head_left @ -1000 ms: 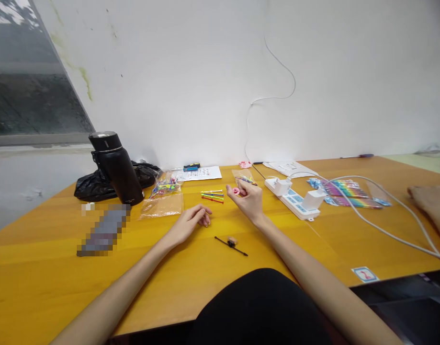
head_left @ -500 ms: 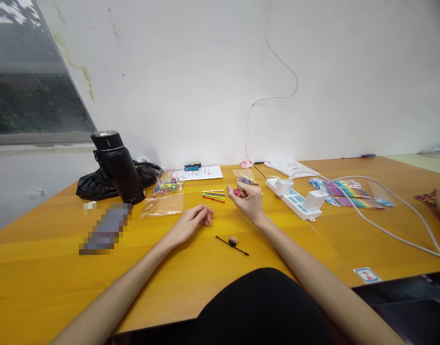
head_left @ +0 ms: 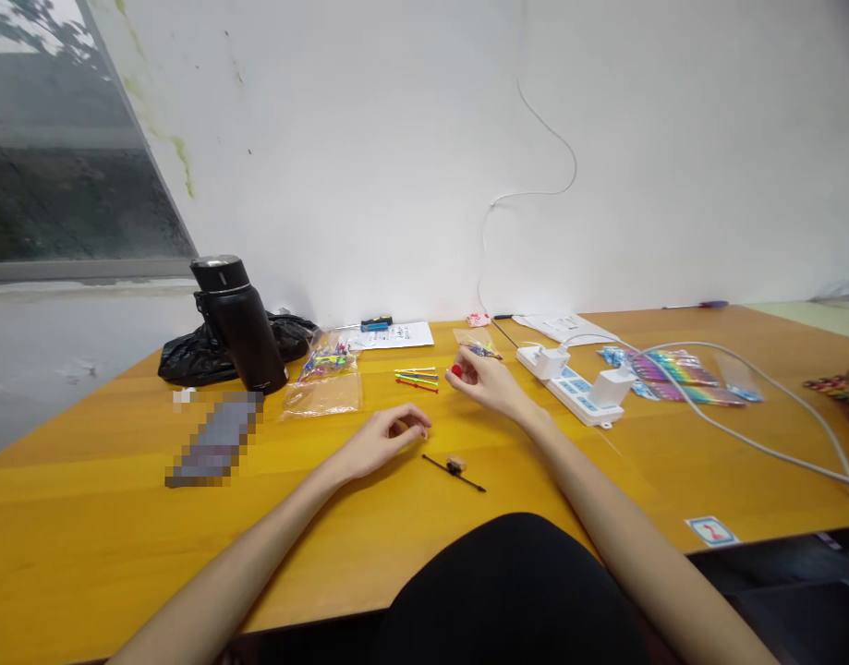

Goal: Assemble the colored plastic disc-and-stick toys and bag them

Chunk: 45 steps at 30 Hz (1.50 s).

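My right hand is raised just above the yellow table and pinches a small red round piece in its fingertips. Just left of it lie several thin coloured sticks. Behind it sits a small clear bag of coloured parts. My left hand rests on the table with its fingers curled in; nothing shows in them. A thin black rod with a small tan block on it lies just right of my left hand.
A black flask stands at the left in front of a black bag. A clear bag of coloured pieces, a white power strip with cables, rainbow packets, papers and a blurred flat object lie around.
My right hand has moved slightly away toward the sticks, and the piece in it now shows red. My left hand has curled in a little. Another person's hand at the right edge has withdrawn.
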{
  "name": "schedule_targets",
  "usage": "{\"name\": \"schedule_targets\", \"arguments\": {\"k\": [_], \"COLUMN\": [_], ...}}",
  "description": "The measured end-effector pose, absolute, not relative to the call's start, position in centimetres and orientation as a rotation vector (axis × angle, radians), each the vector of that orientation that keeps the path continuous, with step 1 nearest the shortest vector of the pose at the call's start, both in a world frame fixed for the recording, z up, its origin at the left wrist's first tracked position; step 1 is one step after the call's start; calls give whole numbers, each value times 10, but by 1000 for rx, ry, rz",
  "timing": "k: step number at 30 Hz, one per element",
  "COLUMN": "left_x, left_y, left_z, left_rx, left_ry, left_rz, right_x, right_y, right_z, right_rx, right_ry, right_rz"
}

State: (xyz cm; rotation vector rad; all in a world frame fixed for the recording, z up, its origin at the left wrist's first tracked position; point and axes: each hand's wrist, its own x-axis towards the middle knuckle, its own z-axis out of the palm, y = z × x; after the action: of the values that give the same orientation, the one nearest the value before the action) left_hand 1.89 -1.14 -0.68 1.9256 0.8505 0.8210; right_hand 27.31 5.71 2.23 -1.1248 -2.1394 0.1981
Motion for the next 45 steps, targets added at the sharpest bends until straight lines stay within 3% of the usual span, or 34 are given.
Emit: {"name": "schedule_targets", "arguments": {"k": [5, 12, 22, 35, 45], "left_x": [19, 18, 18, 18, 26], "left_y": [-14, -13, -12, -14, -28], "left_z": [-7, -9, -8, -7, 0], "left_rx": [1983, 1980, 2008, 2031, 2219], "left_ry": [873, 849, 858, 863, 794], "left_rz": [769, 772, 757, 739, 745], "right_x": [293, 318, 325, 327, 327], "right_y": [75, 94, 95, 95, 98], "right_z": [11, -4, -5, -9, -15], "right_rx": [-1302, -1382, -1423, -1800, -1906], "right_ry": [-1955, -1637, -1670, -1907, -1989], "right_rz": [36, 147, 50, -202, -200]}}
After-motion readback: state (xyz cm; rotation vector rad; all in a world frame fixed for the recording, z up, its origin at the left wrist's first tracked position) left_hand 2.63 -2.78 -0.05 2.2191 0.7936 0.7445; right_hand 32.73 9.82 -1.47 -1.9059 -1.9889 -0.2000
